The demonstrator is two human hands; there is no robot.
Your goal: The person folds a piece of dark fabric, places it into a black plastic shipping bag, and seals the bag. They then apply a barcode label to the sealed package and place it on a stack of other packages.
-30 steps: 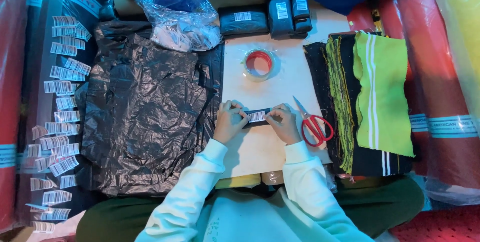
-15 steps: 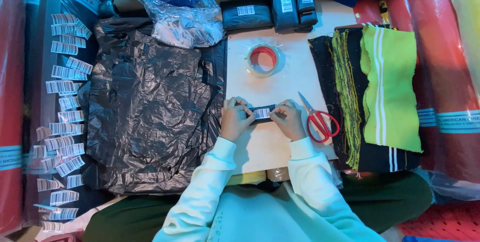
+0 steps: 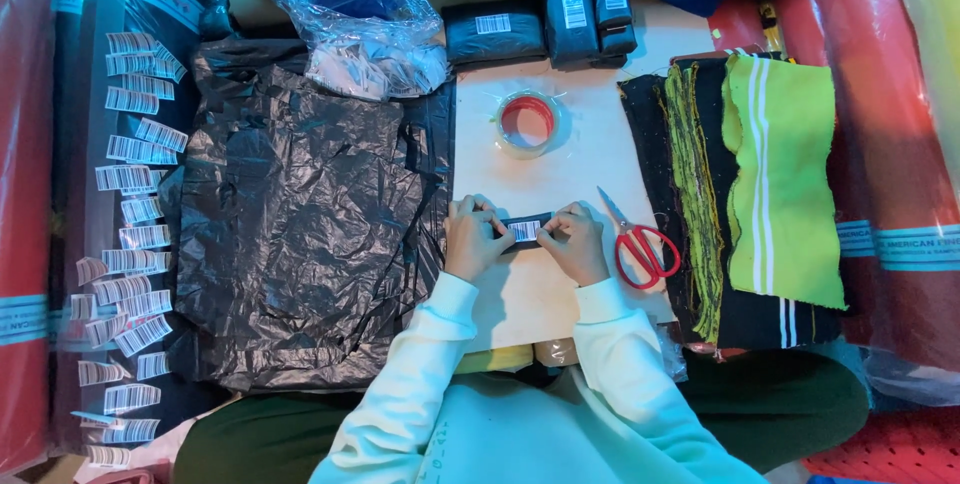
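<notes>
Hands at frame centre: left hand and right hand pinch ends of small black bundle flat on worktop, fingers closed on it. Looks soft, light; grip by ends. Scissors just right.

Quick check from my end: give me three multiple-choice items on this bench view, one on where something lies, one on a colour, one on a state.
1. Where do the scissors lie?
A. right of the right hand
B. on the black plastic sheet
C. inside the tape roll

2. What colour are the scissor handles?
A. blue
B. red
C. white

3. What is the state of the small black bundle?
A. lying untouched
B. pinched by both hands' fingers
C. held by the left hand alone

Answers: 1 A, they rest on the board beside that hand. 2 B, both loops are red. 3 B, fingers of each hand grip one end.
</notes>
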